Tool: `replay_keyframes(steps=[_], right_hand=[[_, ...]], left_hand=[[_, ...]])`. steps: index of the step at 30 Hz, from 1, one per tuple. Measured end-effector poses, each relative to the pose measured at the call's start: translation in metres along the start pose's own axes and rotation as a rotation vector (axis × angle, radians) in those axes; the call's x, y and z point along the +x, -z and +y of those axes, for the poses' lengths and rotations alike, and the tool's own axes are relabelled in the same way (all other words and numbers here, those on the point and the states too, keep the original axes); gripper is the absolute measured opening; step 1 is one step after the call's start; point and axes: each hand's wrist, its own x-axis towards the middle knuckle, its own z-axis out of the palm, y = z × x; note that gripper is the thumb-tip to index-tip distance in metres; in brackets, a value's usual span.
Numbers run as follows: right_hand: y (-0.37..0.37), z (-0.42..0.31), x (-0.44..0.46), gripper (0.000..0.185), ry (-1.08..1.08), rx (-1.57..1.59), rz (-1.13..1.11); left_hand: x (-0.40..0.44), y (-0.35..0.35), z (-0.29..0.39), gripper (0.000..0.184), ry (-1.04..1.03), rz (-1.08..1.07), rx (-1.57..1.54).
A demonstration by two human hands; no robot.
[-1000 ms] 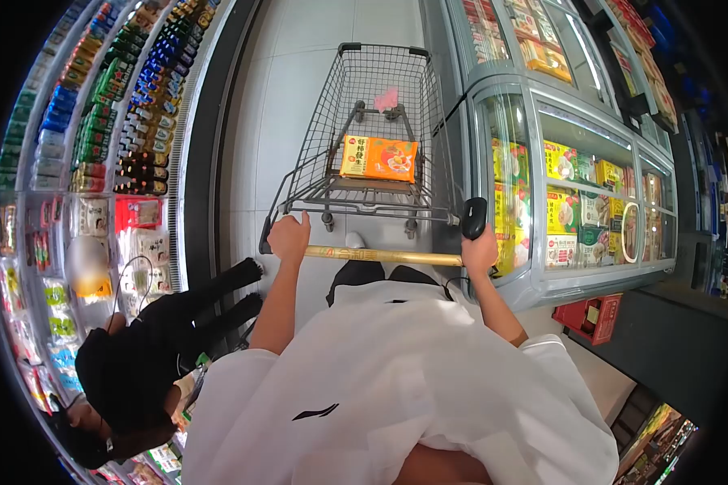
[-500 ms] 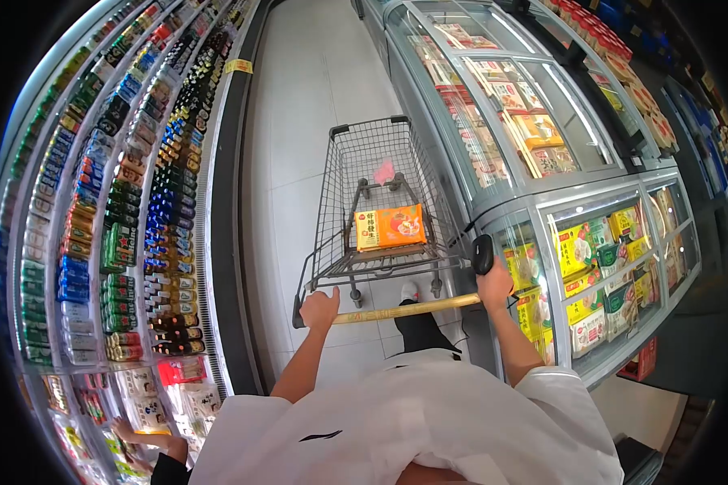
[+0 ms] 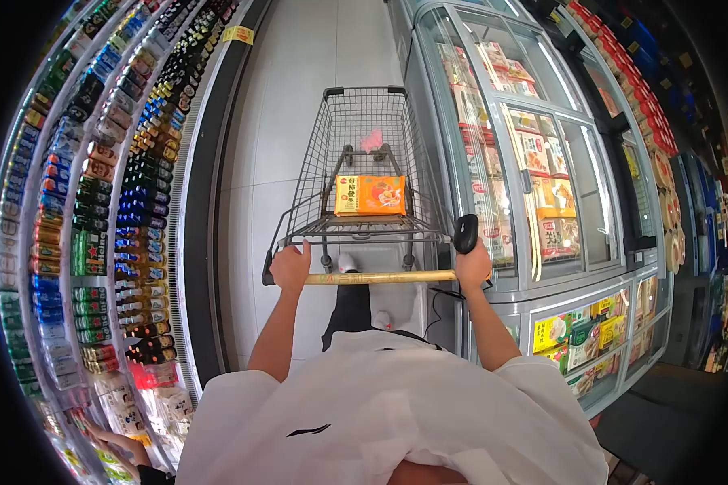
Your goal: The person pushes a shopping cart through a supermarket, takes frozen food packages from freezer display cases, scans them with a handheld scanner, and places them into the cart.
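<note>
My left hand [image 3: 290, 266] is wrapped round the left end of the yellow handle bar [image 3: 380, 277] of a wire shopping cart [image 3: 309, 166]. At the bar's right end, my right hand [image 3: 472, 264] grips it just below a black oval device [image 3: 465, 233]. An orange and yellow food package [image 3: 370, 196] lies flat in the basket. Something small and pink [image 3: 372, 141] shows through the mesh near the cart's front.
Shelves of cans and bottles [image 3: 141, 218] line the left side. Glass-topped freezers [image 3: 542, 289] with boxed food stand close on the right. Another person's arm [image 3: 113, 440] reaches toward the lower left shelves. Grey tiled floor [image 3: 287, 89] runs ahead.
The cart and my hands have moved forward along the aisle, past more of the freezers. The other person has dropped back to the lower left edge, mostly out of view. Both hands keep their hold.
</note>
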Motion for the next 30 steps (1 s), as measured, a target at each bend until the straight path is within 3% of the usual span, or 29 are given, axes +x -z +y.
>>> replay_keyframes(steps=[17,30], right_hand=[[-0.123,-0.203,0.314,0.024,-0.096,0.046,0.104],[-0.204,-0.348,0.620,0.026,-0.049,0.091,0.080]], left_hand=[[0.419,-0.035,0.172,0.046,-0.158,-0.135,0.149],[0.691,-0.042,0.346,0.047,-0.069,-0.167,0.141]])
